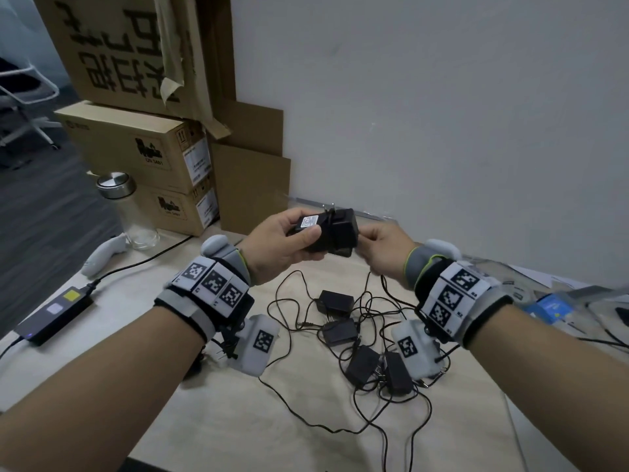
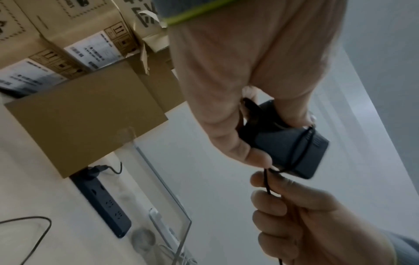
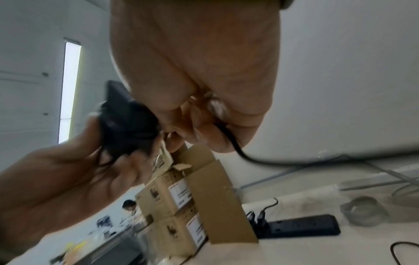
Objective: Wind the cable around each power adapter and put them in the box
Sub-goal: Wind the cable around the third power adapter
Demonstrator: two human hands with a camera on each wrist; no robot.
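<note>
Power adapter (image 1: 326,233), a boxy block of matte black plastic with a white label and metal prongs on top, is held up above the worktop (image 1: 238,420) between both hands. Left hand (image 1: 282,247) grips its labelled end, thumb on top and fingers (image 2: 254,156) curled beneath. Right hand (image 1: 384,250) pinches the thin black cable (image 2: 301,150), which loops round the adapter's body in the left wrist view and trails away below the right fingers (image 3: 204,132).

Beneath the hands lie four more black adapters (image 1: 340,332), close together in a tangle of loose, thin cords on the pale, smooth worktop. To the left sit a flat dark power brick (image 1: 54,315) with a yellow sticker, a clear glass jar (image 1: 131,212) with a brushed metal lid, and a white handheld controller (image 1: 102,253). Brown cardboard boxes (image 1: 143,155) with printed labels stand stacked against a plain white wall (image 1: 442,97). A black power strip (image 3: 303,226) lies by the wall.
</note>
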